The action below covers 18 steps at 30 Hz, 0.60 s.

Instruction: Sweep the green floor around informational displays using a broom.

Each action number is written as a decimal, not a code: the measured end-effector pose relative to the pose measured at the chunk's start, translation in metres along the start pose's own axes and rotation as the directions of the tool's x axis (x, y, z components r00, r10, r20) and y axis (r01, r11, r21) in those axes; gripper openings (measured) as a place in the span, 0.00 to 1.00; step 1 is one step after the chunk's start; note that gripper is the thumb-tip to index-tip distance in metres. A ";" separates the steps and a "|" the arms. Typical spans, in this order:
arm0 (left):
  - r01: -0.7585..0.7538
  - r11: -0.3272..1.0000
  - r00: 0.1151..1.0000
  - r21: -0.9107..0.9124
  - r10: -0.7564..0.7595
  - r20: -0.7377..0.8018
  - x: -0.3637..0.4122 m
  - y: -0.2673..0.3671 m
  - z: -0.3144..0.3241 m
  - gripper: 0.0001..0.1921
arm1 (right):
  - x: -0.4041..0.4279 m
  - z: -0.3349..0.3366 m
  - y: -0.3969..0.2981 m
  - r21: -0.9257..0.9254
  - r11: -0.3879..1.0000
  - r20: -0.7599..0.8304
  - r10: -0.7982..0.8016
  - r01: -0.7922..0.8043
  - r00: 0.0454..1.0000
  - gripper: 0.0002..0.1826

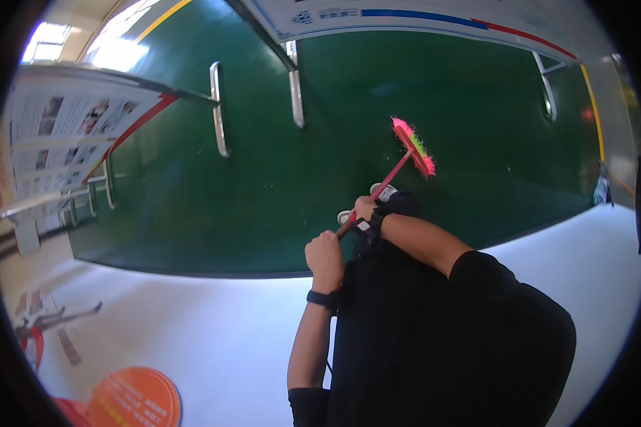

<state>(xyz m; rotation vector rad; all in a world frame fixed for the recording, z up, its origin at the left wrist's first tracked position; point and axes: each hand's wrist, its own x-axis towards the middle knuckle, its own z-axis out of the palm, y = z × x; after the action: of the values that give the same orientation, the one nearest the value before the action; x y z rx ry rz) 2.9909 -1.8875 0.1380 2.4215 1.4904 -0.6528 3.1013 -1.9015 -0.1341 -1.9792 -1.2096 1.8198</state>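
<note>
A push broom with a pink handle [390, 177] slants away from my body over the green floor [256, 197]. My left hand [325, 257] is wrapped around the top end of the handle. Further down, my right hand [364, 207] grips the same handle, close above my shoes. The broom head [414, 148], with pink and lime-green bristles, lies out ahead and to the right, low at the floor. Its exact contact with the floor cannot be made out. Dark bands are on both wrists, and a small device [364, 226] sits by the right one.
Display boards stand at the top [416, 18] and left [75, 125]. Their metal feet [219, 115], [297, 99], [548, 99] rest on the floor. Behind me runs a white wall [235, 331] with an orange disc [139, 397]. A bag-like item [602, 187] lies at the right.
</note>
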 end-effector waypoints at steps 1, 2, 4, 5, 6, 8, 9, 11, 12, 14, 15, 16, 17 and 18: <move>-0.071 0.997 0.997 0.018 0.071 -0.006 0.011 0.014 -0.007 0.05 | 0.020 -0.002 0.038 0.051 0.997 -0.041 -0.050 0.052 0.998 0.07; -0.113 0.993 0.993 0.027 0.114 -0.017 0.017 0.024 -0.007 0.05 | 0.042 0.001 0.069 0.095 0.989 -0.077 -0.109 0.116 0.991 0.07; -0.149 0.982 0.988 0.117 0.151 -0.013 0.027 0.019 0.013 0.05 | 0.043 0.006 0.059 0.314 0.941 -0.117 -0.092 0.125 0.989 0.09; -0.143 0.983 0.990 0.114 0.144 -0.004 0.026 0.016 0.019 0.05 | 0.019 0.002 0.043 0.501 0.864 -0.130 0.017 0.051 0.991 0.16; -0.153 0.980 0.988 0.129 0.154 -0.002 0.024 0.020 0.014 0.05 | 0.015 0.002 0.043 0.513 0.857 -0.147 0.032 0.048 0.989 0.16; -0.161 0.976 0.987 0.145 0.163 0.004 0.017 0.021 0.006 0.05 | 0.014 0.007 0.034 0.787 0.616 -0.200 0.289 -0.022 0.936 0.14; -0.122 0.982 0.992 0.144 0.124 -0.006 0.012 0.014 0.002 0.05 | 0.016 0.009 0.026 0.802 0.590 -0.146 0.345 -0.094 0.927 0.07; -0.079 0.988 0.996 0.135 0.082 -0.019 0.004 0.003 -0.014 0.06 | 0.045 0.038 0.033 0.614 0.749 -0.363 -0.013 0.250 0.932 0.08; -0.012 0.986 0.999 0.168 0.017 -0.027 -0.003 -0.012 -0.016 0.06 | 0.051 0.051 0.012 0.698 0.716 -0.192 0.166 0.016 0.967 0.09; 0.147 0.971 0.989 0.189 -0.144 -0.027 -0.023 -0.054 -0.005 0.06 | -0.005 0.059 -0.108 0.868 0.337 0.135 0.545 -0.364 0.827 0.12; 0.173 0.968 0.985 0.182 -0.169 -0.038 -0.031 -0.062 -0.011 0.06 | -0.018 0.061 -0.139 0.862 0.346 0.137 0.546 -0.371 0.827 0.12; 0.208 0.963 0.978 0.172 -0.206 -0.030 -0.040 -0.073 -0.018 0.06 | -0.022 0.072 -0.163 0.920 0.187 0.162 0.619 -0.344 0.768 0.11; 0.265 0.951 0.963 0.163 -0.269 0.002 -0.048 -0.087 -0.017 0.07 | -0.027 0.083 -0.185 0.952 0.036 0.200 0.679 -0.304 0.706 0.11; 0.315 0.936 0.947 0.155 -0.320 0.009 -0.055 -0.099 -0.018 0.07 | -0.033 0.090 -0.207 0.938 0.061 0.224 0.645 -0.341 0.731 0.11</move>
<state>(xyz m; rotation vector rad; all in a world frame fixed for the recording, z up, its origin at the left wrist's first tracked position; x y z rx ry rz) 2.8867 -1.8773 0.1845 2.2780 1.9039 -0.8977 2.9349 -1.8231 0.0002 -1.6960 0.8298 1.6676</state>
